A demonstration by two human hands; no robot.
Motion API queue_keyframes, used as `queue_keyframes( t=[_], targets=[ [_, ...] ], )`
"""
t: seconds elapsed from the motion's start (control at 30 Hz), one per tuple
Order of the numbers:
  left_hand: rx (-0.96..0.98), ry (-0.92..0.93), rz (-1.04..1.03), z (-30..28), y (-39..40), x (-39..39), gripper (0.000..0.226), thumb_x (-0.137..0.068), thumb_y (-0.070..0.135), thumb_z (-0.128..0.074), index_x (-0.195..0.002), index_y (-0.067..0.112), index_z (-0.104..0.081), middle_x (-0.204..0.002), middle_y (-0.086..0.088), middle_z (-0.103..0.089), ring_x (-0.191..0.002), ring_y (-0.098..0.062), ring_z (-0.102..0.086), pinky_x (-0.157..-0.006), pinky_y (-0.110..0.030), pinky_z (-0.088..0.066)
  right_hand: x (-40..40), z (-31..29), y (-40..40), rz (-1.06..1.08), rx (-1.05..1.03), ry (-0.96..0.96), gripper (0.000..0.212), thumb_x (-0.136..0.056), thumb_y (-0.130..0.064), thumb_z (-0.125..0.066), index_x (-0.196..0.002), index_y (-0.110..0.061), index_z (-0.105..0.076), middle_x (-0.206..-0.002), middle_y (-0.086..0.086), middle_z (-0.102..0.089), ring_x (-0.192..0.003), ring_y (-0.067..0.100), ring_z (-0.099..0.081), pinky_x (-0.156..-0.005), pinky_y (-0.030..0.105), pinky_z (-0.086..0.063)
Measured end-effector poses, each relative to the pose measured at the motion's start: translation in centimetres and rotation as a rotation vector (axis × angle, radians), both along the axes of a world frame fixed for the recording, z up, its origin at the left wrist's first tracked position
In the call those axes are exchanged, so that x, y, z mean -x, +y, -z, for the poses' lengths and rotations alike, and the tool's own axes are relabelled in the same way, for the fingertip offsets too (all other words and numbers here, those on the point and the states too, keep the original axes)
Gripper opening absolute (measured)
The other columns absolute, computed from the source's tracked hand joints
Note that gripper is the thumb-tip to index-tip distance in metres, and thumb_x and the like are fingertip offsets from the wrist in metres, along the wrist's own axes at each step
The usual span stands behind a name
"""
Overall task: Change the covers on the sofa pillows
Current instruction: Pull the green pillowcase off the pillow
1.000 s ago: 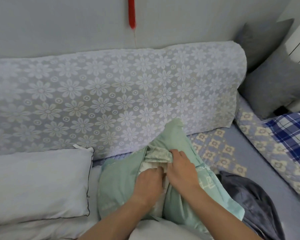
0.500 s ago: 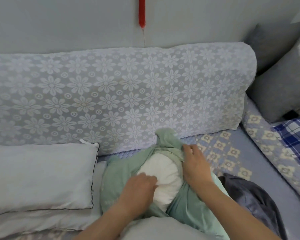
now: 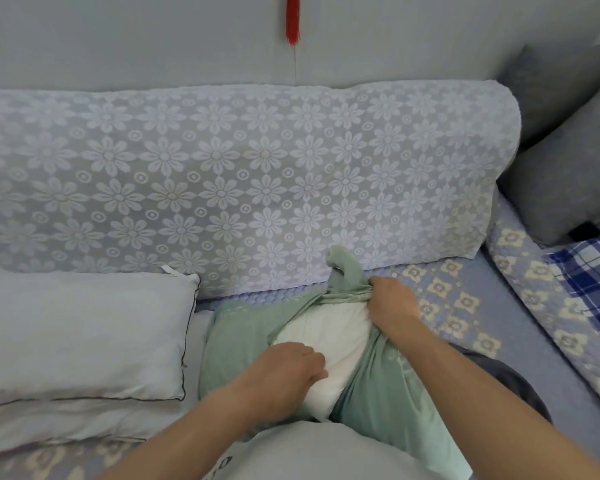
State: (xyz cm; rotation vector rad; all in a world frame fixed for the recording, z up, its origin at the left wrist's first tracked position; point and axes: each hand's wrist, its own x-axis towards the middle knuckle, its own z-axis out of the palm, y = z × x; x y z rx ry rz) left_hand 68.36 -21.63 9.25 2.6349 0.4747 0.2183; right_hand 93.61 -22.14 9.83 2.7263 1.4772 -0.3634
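A white pillow insert (image 3: pixel 329 336) lies on the sofa seat, partly wrapped in a pale green cover (image 3: pixel 243 327). The cover's opening gapes and bares the middle of the insert. My right hand (image 3: pixel 390 301) grips the bunched far edge of the green cover, which sticks up in a twisted tail toward the backrest. My left hand (image 3: pixel 288 368) lies curled on the near left side of the insert, at the cover's edge; its fingertips are hidden from me.
Two pale grey pillows (image 3: pixel 80 334) are stacked at the left. The sofa backrest (image 3: pixel 243 181) wears a white floral lace throw. A dark grey cloth (image 3: pixel 510 379) lies at my right. Grey cushions (image 3: pixel 568 181) and a blue plaid cloth (image 3: pixel 593 271) sit at the far right.
The green cover's opening has been pulled wider, baring more of the white insert. My right hand moved up and right with the cover's edge; my left hand slid down toward me.
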Motion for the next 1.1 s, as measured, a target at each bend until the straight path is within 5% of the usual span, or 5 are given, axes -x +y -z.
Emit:
queue_keyframes(
  t=[0.2, 0.47, 0.67, 0.83, 1.1],
  targets=[
    [0.008, 0.037, 0.049, 0.8, -2.0, 3.9, 0.023, -0.1, 0.034, -0.046, -0.08, 0.024, -0.045, -0.08, -0.002, -0.059, -0.076, -0.028, -0.056, -0.062, -0.032, -0.037, -3.2, 1.9, 0.2, 0.398, 0.082, 0.402, 0.019, -0.089, -0.008, -0.051, -0.098, 0.003, -0.064, -0.098, 0.02, -0.066, -0.082, 0.031, -0.064, -0.062, 0.031, -0.048],
    [-0.077, -0.055, -0.15, -1.0, 1.8, 3.7, 0.016, -0.088, 0.034, -0.059, -0.09, 0.02, -0.053, -0.101, -0.001, -0.054, -0.095, -0.022, -0.051, -0.079, -0.041, -0.047, 2.2, 0.2, 1.0, 0.012, 0.246, 0.547, 0.02, -0.098, -0.028, -0.057, -0.098, -0.008, -0.059, -0.11, 0.012, -0.063, -0.093, 0.024, -0.058, -0.068, 0.027, -0.041],
    [-0.461, 0.196, 0.065, -3.4, 3.7, -1.6, 0.095, -0.072, 0.051, -0.066, -0.155, 0.024, -0.026, -0.165, -0.011, -0.019, -0.155, -0.034, -0.007, -0.125, -0.054, -0.005, 4.4, -2.6, -1.0, 0.057, 0.009, 0.658, 0.047, -0.09, -0.033, -0.068, -0.131, -0.013, -0.054, -0.127, 0.005, -0.061, -0.114, 0.025, -0.059, -0.092, 0.031, -0.047],
    [-0.538, 0.185, 0.247, -4.2, 5.6, -4.4, 0.016, -0.07, 0.019, -0.066, -0.085, 0.019, -0.06, -0.076, 0.0, -0.064, -0.077, -0.026, -0.066, -0.083, -0.039, -0.049, 7.0, -2.3, -4.0, 0.024, -0.074, 0.423, 0.054, -0.094, -0.019, -0.055, -0.146, -0.018, -0.041, -0.134, 0.009, -0.055, -0.123, 0.029, -0.052, -0.099, 0.037, -0.043],
    [-0.517, 0.147, 0.192, -3.0, 9.1, 0.2, 0.026, -0.071, 0.033, -0.044, -0.085, 0.023, -0.063, -0.064, 0.005, -0.06, -0.056, -0.023, -0.06, -0.05, -0.028, -0.042, 3.5, 0.4, -12.2, 0.21, -0.031, -0.147, 0.051, -0.075, -0.012, -0.061, -0.125, -0.02, -0.06, -0.121, 0.009, -0.061, -0.105, 0.039, -0.054, -0.09, 0.049, -0.046]
  ],
)
